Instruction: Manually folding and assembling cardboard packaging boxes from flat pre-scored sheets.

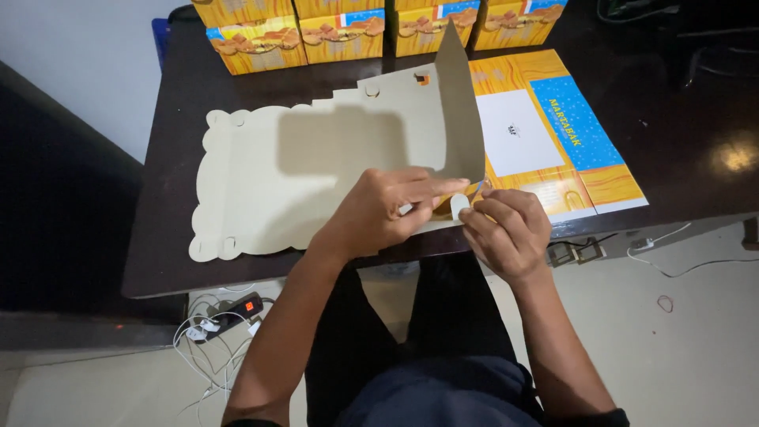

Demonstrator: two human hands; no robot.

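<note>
Scene: A seated person folds a flat die-cut carton blank (316,178) on a dark bench (170,261), seen from above by a head-worn camera.

Carton blank: It lies plain grey side up across the middle of the bench, its scalloped edge at the left and one side panel (458,119) lifted nearly upright along a crease.

Left hand: The left hand (387,209) rests flat on the blank beside the fold, index finger stretched toward the crease and pressing the board down.

Right hand: The right hand (506,229) is at the near corner of the raised panel, fingers (482,207) curled together and pinching a small rounded tab (459,205).

Handling: The board looks thin, light and springy, stiff only along its flat panels; it would likely bend cleanly at the scored lines and kink or tear anywhere else, the small tabs most of all.

Where to hold: Best taken close to a crease or by a panel edge, with one hand pinning the sheet so it does not slide on the glossy bench.

Nearby: A second flat blank (553,134), printed orange and blue, lies just to the right, partly under the raised panel; finished orange boxes (340,35) line the far edge of the bench.

Floor: A power strip (237,310) and white cables lie below.
</note>
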